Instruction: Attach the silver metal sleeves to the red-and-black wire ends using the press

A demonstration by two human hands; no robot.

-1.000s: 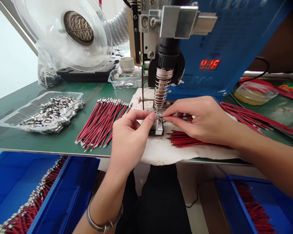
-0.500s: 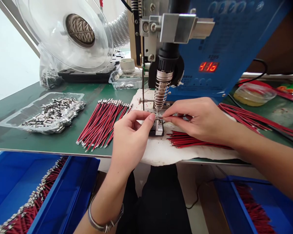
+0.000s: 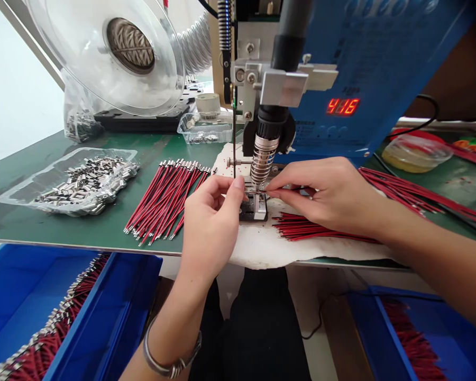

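My left hand (image 3: 212,222) is closed in a pinch just left of the soldering iron tip; what its fingertips hold is too small to make out. From the right, my right hand (image 3: 331,196) pinches a thin wire (image 3: 298,189), its end close under the tip. The soldering iron (image 3: 265,153), with a coiled spring around its shaft, points down between my hands. Below it sits a small metal fixture (image 3: 260,207) on a dark base. Red and black wires (image 3: 301,228) lie beneath my right hand on a white cloth (image 3: 257,248).
Left on the green table (image 3: 83,230) are a clear tray of metal connectors (image 3: 89,185) and wires with metal ends (image 3: 168,198). A blue machine (image 3: 329,69) shows red digits. More wires (image 3: 420,193) lie right. Blue bins (image 3: 130,296) stand below the table edge. A clear fume hood (image 3: 79,47) stands back left.
The soldering iron's holder has come down and its spring looks more compressed. My left fingertips have shifted slightly left, away from the tip. My right hand stays nearly in place.
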